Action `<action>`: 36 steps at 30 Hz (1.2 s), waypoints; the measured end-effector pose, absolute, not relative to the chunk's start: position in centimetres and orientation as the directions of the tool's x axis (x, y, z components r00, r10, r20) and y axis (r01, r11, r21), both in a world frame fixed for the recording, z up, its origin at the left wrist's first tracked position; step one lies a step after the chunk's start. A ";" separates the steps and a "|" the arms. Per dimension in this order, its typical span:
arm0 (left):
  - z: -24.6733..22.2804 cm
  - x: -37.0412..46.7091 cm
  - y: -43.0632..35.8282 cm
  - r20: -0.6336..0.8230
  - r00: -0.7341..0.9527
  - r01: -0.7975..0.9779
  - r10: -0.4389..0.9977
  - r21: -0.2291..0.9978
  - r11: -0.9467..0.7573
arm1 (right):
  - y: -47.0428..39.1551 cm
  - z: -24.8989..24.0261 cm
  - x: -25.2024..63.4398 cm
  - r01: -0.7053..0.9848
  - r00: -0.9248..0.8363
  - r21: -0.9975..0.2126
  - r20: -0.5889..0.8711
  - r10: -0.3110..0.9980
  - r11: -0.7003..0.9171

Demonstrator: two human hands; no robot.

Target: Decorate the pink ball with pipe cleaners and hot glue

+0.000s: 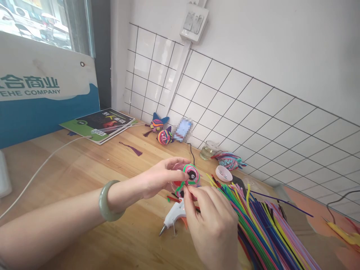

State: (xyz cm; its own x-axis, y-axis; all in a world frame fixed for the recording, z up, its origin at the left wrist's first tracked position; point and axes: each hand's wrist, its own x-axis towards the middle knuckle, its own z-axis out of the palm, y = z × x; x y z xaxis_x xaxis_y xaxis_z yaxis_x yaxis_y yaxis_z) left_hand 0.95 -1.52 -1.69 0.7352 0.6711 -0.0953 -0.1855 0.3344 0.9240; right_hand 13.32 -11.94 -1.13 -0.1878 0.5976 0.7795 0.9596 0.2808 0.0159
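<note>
Above the table, my left hand (160, 176) is closed around a small colourful pipe-cleaner figure (196, 171), its thumb by a round eye ringed in pink and green. My right hand (215, 221) pinches at the figure's lower edge, where a green pipe-cleaner strip meets the fingertips; the exact contact is partly hidden. Below them a white hot glue gun (174, 213) lies on the wood, its nozzle toward the lower left. To the right is a large bundle of pipe cleaners (261, 221) in many colours, close beside my right hand.
Along the wire grid (219, 86) stand two finished figures (165, 136), a phone (183, 129), a glass jar (209, 150), a turquoise-and-red figure (230, 160) and a small pink bowl (224, 173). A purple tassel (133, 149) and books (101, 123) lie at left, near a white cable (42, 165).
</note>
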 end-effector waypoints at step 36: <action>-2.0 1.1 -1.1 -0.022 0.750 -0.195 0.661 0.948 0.252 | -12.6 -0.2 14.2 0.944 -0.192 -0.057 0.705 0.682 0.325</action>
